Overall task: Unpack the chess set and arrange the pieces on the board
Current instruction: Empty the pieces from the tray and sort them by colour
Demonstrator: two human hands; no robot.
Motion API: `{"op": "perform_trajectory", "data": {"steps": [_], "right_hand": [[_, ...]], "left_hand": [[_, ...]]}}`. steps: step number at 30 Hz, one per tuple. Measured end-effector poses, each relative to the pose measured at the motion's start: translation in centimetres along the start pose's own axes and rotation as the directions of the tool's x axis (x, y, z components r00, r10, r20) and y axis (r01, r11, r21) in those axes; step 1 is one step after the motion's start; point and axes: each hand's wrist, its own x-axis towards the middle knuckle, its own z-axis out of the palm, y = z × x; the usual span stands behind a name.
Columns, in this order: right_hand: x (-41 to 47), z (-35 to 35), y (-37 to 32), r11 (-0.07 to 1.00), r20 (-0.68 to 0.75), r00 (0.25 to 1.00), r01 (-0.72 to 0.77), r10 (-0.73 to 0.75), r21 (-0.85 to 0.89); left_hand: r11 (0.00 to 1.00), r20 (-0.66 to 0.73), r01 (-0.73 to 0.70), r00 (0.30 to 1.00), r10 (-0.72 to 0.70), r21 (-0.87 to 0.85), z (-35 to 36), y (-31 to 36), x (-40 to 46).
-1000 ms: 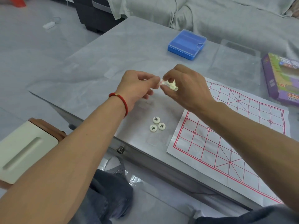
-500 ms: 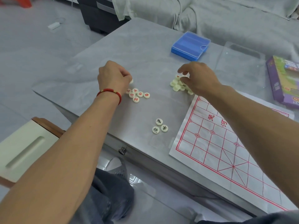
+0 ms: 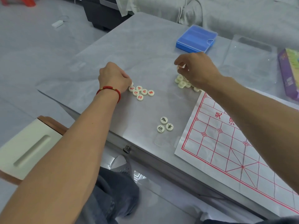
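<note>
A white paper board (image 3: 229, 139) with a red grid lies on the table's right side. Several cream discs with red characters (image 3: 141, 92) sit in a cluster at my left hand (image 3: 114, 77), whose curled fingers hold one more disc at the cluster's left edge. My right hand (image 3: 195, 68) pinches a single disc (image 3: 179, 67) above a heap of unsorted discs (image 3: 183, 82). Three discs with black characters (image 3: 165, 125) lie apart near the front edge.
A blue plastic case (image 3: 196, 38) sits at the back of the grey table (image 3: 145, 50). Its clear lid (image 3: 249, 52) lies to the right, beside a purple box (image 3: 289, 71). Clear wrapping (image 3: 163, 140) lies by the board's left corner. A cream chair (image 3: 24, 149) stands at the left.
My hands came apart from a shared bundle of discs. The left went down to the red-character cluster; the right lifted one disc from the heap.
</note>
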Motion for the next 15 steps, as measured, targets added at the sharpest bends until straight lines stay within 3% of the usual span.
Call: {"op": "perform_trajectory", "data": {"steps": [3, 5, 7, 10, 12, 15], "right_hand": [[-2.8, -1.4, -1.9, 0.961, -0.057, 0.997, 0.071, -0.057, 0.267], [-5.0, -2.0, -3.1, 0.922, -0.084, 0.992, 0.115, -0.090, 0.371], [-6.4, -2.4, -4.1, 0.899, -0.087, 0.991, 0.129, -0.101, 0.418], [-7.4, -2.5, -5.3, 0.889, -0.088, 0.989, 0.145, -0.119, 0.435], [-7.7, -2.4, -6.1, 0.885, -0.128, 0.979, 0.198, -0.158, 0.422], [-7.4, -1.9, -6.2, 0.889, -0.108, 0.978, 0.206, -0.177, 0.408]], "left_hand": [[1.000, 0.053, 0.003, 0.999, -0.003, -0.008, -1.1, 0.7, -0.6], [0.992, 0.046, -0.112, 0.992, 0.115, -0.053, -1.7, 1.8, -1.8], [0.953, 0.097, -0.170, 0.975, 0.200, -0.252, -1.9, 3.0, -3.8], [0.798, 0.327, 0.038, 0.923, 0.202, -0.601, -1.1, 4.3, -6.5], [0.742, 0.379, 0.102, 0.900, 0.215, -0.662, -0.6, 4.5, -7.2], [0.772, 0.349, 0.075, 0.916, 0.197, -0.632, -0.7, 3.8, -6.8]]}}
